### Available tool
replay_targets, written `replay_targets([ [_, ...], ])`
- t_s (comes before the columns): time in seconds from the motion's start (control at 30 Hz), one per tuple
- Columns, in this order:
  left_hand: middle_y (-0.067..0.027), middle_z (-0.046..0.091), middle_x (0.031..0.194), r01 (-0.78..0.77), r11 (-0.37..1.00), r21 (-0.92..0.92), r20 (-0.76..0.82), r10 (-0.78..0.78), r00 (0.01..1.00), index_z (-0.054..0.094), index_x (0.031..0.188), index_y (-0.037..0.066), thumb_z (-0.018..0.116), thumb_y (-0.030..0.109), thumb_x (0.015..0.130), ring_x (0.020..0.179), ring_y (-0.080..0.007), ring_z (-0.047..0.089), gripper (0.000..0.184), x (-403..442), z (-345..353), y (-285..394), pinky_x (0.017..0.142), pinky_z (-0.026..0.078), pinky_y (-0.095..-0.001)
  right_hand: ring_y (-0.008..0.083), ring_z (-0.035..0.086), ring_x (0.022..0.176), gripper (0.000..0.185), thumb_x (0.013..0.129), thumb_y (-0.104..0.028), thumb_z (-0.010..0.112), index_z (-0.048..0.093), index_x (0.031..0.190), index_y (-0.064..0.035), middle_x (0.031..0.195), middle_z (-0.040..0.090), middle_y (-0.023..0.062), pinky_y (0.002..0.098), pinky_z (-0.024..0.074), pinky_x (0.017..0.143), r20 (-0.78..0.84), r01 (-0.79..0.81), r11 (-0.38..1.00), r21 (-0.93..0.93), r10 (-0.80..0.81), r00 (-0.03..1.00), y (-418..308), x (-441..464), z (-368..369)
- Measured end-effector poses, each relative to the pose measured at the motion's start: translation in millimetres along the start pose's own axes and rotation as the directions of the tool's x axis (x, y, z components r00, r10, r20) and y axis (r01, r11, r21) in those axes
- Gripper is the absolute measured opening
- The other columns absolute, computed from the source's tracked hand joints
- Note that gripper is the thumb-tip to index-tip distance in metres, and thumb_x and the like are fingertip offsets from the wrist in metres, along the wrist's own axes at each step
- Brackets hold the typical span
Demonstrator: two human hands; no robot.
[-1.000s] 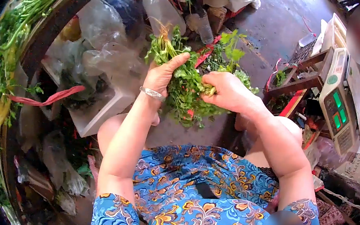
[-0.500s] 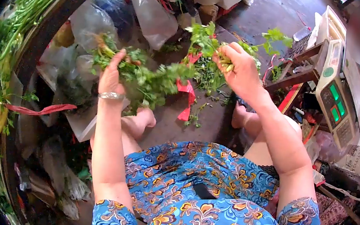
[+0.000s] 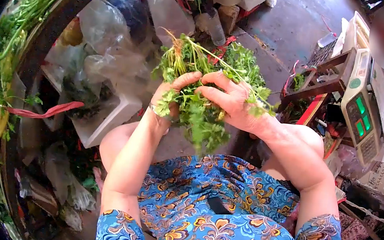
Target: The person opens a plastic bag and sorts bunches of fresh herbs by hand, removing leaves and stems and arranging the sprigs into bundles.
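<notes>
A leafy bunch of coriander (image 3: pixel 203 124), its pale roots bundled at the upper left, is held up in front of my knees. My left hand (image 3: pixel 170 93) is closed around it from the left, with a bracelet at the wrist and some fingers hidden by leaves. Against the bunch from the right, my right hand (image 3: pixel 236 104) has its thumb and index finger bent toward the left fingertips, pinching among the stems. A long thin sprig lies across the back of my right hand. More green leaves (image 3: pixel 244 61) show just beyond the hands.
At the left, a dark rim (image 3: pixel 44 37) borders heaped long-stemmed greens (image 3: pixel 48 1) and a red strip (image 3: pixel 52 110). Clear plastic bags (image 3: pixel 102 27) and a white foam box (image 3: pixel 110 119) lie inside it. A digital scale (image 3: pixel 363 107) with green digits stands at the right.
My hands were apart, each holding coriander. Now they have come together at the middle, the left moving right and the right moving down and left to the bunch.
</notes>
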State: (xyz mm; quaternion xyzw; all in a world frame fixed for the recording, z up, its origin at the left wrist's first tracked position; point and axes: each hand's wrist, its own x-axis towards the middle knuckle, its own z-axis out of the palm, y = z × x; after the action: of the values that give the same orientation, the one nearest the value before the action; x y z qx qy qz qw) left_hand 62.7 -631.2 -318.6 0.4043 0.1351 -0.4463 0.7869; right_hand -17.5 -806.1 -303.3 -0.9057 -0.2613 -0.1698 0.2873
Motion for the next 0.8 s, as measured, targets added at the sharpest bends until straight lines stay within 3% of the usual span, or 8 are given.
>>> replay_targets([
  [0.17,-0.0041,0.066,0.088,-0.249,0.954,0.169,-0.105,0.269,0.958,0.063,0.105,0.005,0.07,0.014,0.081,0.07,-0.0142,0.063,0.027,11.5,-7.7,4.4,0.059,0.053,-0.0267,0.0299,0.061,0.097,0.047,0.07,0.002,0.062,0.057,0.116,-0.0071,0.116,0.054,0.0133,0.0372,0.0515,0.082,-0.116,-0.021,0.986,0.163,0.04,0.992,1.3,0.4,4.0],
  [0.27,-0.0028,0.066,0.081,-0.317,0.899,0.302,-0.115,0.364,0.924,0.064,0.093,0.005,0.071,0.011,0.08,0.062,-0.0124,0.061,0.016,21.1,-20.9,9.5,0.049,0.048,-0.0235,0.0278,0.064,0.088,0.034,0.073,0.005,0.061,0.061,0.106,-0.0035,0.096,0.062,0.0131,0.0323,0.0521,0.077,-0.147,-0.225,0.919,0.324,0.284,0.948,5.7,2.8,-13.2],
  [0.37,-0.0027,0.066,0.082,-0.276,0.922,0.271,-0.168,0.328,0.93,0.064,0.094,0.005,0.072,0.005,0.077,0.062,-0.0127,0.061,0.018,14.5,-17.2,7.8,0.048,0.047,-0.0237,0.0137,0.063,0.081,0.014,0.086,-0.007,0.063,0.065,0.099,-0.0024,0.091,0.069,0.0084,0.0275,0.0508,0.072,-0.206,-0.405,0.75,0.522,0.572,0.794,22.3,3.8,-30.2],
  [0.43,-0.0024,0.066,0.085,-0.317,0.885,0.341,-0.129,0.378,0.917,0.063,0.098,0.004,0.071,0.004,0.078,0.063,-0.014,0.062,0.022,7.1,-4.4,6.1,0.048,0.048,-0.0238,0.01,0.062,0.081,0.016,0.086,-0.011,0.064,0.066,0.099,-0.0019,0.09,0.069,0.0059,0.0249,0.0497,0.073,-0.079,-0.554,0.508,0.659,0.78,0.621,32.6,6.3,-45.5],
  [0.53,-0.0044,0.066,0.097,-0.312,0.84,0.444,0.02,0.339,0.941,0.059,0.112,0.002,0.071,-0.001,0.075,0.08,-0.0128,0.064,0.039,5.6,-3.4,3.9,0.064,0.054,-0.0266,0.0065,0.058,0.081,0.017,0.087,-0.015,0.066,0.067,0.099,-0.0029,0.085,0.066,0.0011,0.0223,0.0473,0.073,-0.068,-0.507,0.545,0.668,0.723,0.688,49.0,1.1,-38.4],
  [0.6,-0.0028,0.066,0.094,-0.33,0.801,0.499,0.091,0.331,0.939,0.06,0.112,0.004,0.073,0.002,0.073,0.078,-0.0126,0.063,0.041,12.2,-2.3,-1.1,0.059,0.052,-0.0259,0.0045,0.057,0.084,0.016,0.086,-0.015,0.067,0.068,0.099,-0.0042,0.089,0.065,-0.0019,0.0214,0.0458,0.074,0.009,-0.493,0.581,0.647,0.641,0.768,48.8,0.9,-32.5],
  [0.73,-0.002,0.065,0.093,-0.372,0.703,0.606,0.196,0.321,0.927,0.061,0.11,0.005,0.077,0.006,0.071,0.075,-0.0126,0.062,0.043,15.6,1.8,-7.5,0.053,0.048,-0.0253,0.0103,0.06,0.083,0.025,0.082,-0.019,0.072,0.066,0.097,0.0007,0.088,0.068,0.0046,0.0257,0.0474,0.078,0.193,-0.577,0.399,0.713,0.679,0.708,36.5,9.3,-27.9],
  [0.8,-0.002,0.065,0.092,-0.338,0.749,0.569,0.178,0.289,0.941,0.061,0.11,0.005,0.077,0.007,0.07,0.074,-0.013,0.062,0.043,15.1,4.5,-7.8,0.053,0.048,-0.0256,0.0076,0.057,0.073,0.023,0.083,-0.021,0.071,0.067,0.095,-0.0022,0.081,0.065,0.0007,0.0233,0.046,0.067,0.232,-0.575,0.362,0.734,0.662,0.713,32.7,10.8,-25.7],
])
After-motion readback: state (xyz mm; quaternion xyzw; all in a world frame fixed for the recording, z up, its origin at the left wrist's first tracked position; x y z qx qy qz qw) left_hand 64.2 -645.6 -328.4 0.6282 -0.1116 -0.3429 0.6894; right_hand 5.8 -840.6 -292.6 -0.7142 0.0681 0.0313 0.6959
